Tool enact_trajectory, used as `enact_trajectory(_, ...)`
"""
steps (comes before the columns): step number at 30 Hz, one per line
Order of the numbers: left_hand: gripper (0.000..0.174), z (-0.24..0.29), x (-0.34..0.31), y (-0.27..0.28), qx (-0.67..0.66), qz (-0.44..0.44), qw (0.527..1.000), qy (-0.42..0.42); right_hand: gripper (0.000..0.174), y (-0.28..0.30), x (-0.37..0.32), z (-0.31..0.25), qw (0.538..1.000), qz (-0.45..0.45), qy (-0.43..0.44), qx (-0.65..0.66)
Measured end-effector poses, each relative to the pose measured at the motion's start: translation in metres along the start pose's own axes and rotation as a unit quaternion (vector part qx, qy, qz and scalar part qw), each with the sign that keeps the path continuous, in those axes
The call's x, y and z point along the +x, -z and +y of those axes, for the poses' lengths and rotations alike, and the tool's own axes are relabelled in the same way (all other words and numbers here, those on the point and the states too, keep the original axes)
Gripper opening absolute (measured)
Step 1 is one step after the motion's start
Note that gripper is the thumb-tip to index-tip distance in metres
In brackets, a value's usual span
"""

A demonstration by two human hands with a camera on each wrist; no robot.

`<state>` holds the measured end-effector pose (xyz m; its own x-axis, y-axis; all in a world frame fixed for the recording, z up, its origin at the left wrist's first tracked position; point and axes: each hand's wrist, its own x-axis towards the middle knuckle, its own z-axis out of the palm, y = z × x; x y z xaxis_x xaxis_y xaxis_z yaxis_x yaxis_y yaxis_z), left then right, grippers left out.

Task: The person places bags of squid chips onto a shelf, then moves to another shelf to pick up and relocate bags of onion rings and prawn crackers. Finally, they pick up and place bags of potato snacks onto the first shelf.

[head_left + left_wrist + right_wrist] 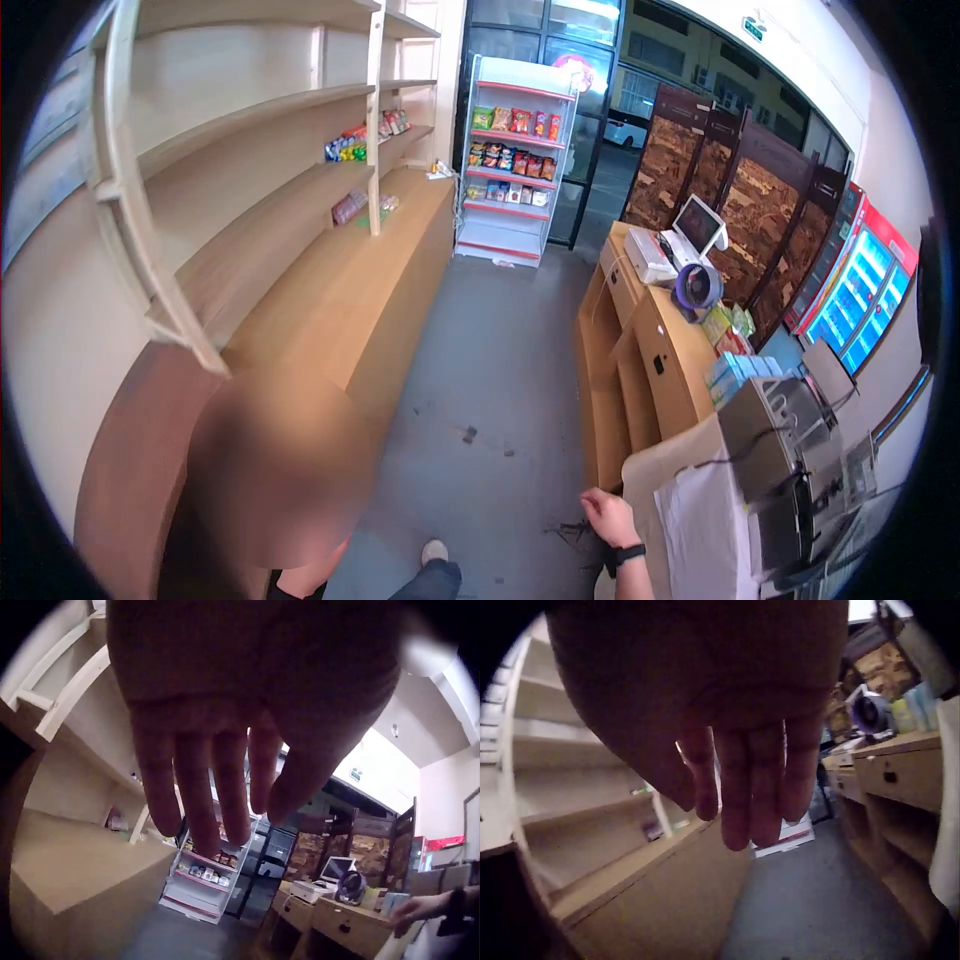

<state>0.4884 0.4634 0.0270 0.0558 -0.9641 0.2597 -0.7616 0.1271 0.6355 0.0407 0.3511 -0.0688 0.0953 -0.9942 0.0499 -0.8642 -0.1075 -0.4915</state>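
My left hand (240, 727) hangs in the air with its fingers fairly straight and holds nothing. In the head view a blurred patch hides that hand, and only a bit of forearm (312, 572) shows below it. The right hand (610, 516), with a black band at the wrist, is over the floor beside the cloth-covered counter end. Its fingers (736, 802) hang loosely, nothing in them. Nearest on the left is a wooden counter (330, 290) under wall shelves; on the right stands a wooden desk (655, 350) with drawers.
A snack rack (512, 222) stands at the aisle's far end. Several packets (350, 148) sit on the wall shelves. The desk carries a screen (700, 222) and a purple fan (697, 288). Beyond are a folding screen (765, 180) and a red-framed drinks cooler (860, 290). Grey floor (480, 360) runs between.
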Motion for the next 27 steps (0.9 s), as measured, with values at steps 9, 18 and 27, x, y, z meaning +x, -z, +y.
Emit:
enact_trajectory(9,0.026,-0.031,0.284,-0.059,-0.033,-0.048,0.991,-0.121,0.015,0.010,0.141,0.039,0.978,0.105,-0.178,-0.014)
enact_trajectory(18,0.029,-0.030,0.525,-0.197,-0.081,-0.124,0.978,-0.148,0.011,0.003,0.368,0.134,0.963,0.159,-0.191,-0.103)
enact_trajectory(27,0.029,-0.053,0.737,-0.208,-0.057,-0.021,0.997,-0.041,0.019,0.041,0.717,0.121,0.992,0.092,-0.021,-0.078)
